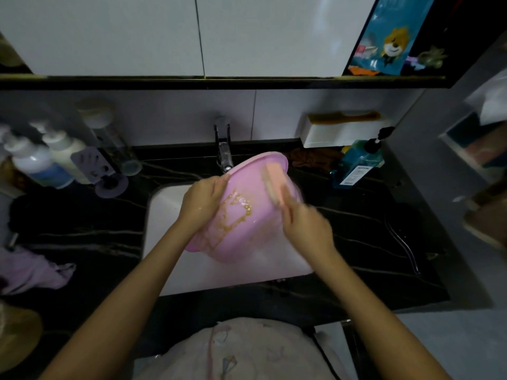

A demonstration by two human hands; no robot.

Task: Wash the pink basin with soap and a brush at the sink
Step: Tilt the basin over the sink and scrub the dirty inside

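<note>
White pump bottles (35, 160) stand on the counter, left. Left hand (203, 200): fingers curled over the rim of the pink basin (247, 223), which is held tilted above the sink (164, 215) and streaked with yellowish soap. Brush (274, 182) lies against the basin, grasped by the right hand (307, 226), blurred. Blue bottle (356, 165) stands far right.

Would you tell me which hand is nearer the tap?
Left. The left hand grips the basin rim beside the tap; the right hand holds the brush farther right.
</note>
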